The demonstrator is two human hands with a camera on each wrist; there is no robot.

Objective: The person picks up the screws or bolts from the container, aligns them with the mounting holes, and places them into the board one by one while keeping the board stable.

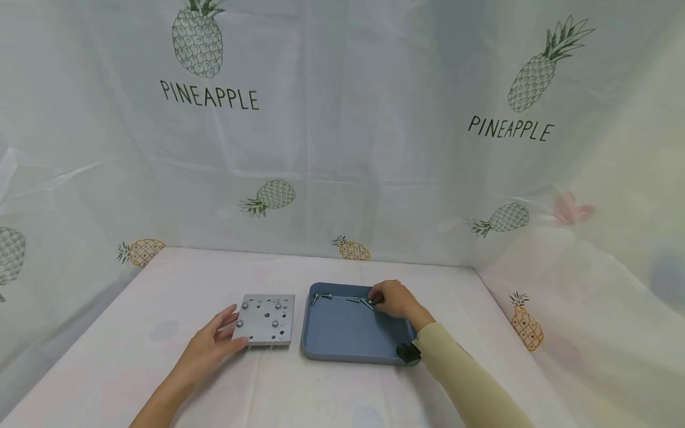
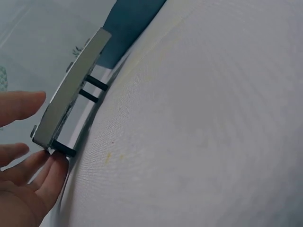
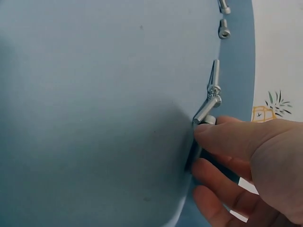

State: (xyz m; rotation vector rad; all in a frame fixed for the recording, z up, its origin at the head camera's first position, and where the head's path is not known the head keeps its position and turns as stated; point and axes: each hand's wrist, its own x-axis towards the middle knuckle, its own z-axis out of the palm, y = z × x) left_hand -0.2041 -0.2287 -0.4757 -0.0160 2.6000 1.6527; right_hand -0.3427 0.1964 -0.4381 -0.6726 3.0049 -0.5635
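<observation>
A square metal plate (image 1: 262,324) with rows of holes lies at the left, several socket-head screws standing in it. In the left wrist view, dark screw shanks (image 2: 97,82) stick out beneath the plate, which stands raised off the table. My left hand (image 1: 211,342) rests at the plate's left side with relaxed fingers, fingertips at the edge and thumb by the near corner. Over the back right of the blue tray (image 1: 348,339), my right hand (image 1: 396,299) pinches a socket-head screw (image 3: 209,120) between thumb and forefinger; its shank is mostly hidden. Loose screws (image 3: 207,109) lie against its fingertips.
Two more screws (image 1: 321,296) lie at the tray's back left corner. The tray's raised rim (image 1: 307,315) stands just right of the plate. Pineapple-printed cloth (image 1: 342,119) hangs behind the white-covered table (image 1: 299,392). A black device (image 1: 408,352) is at my right wrist.
</observation>
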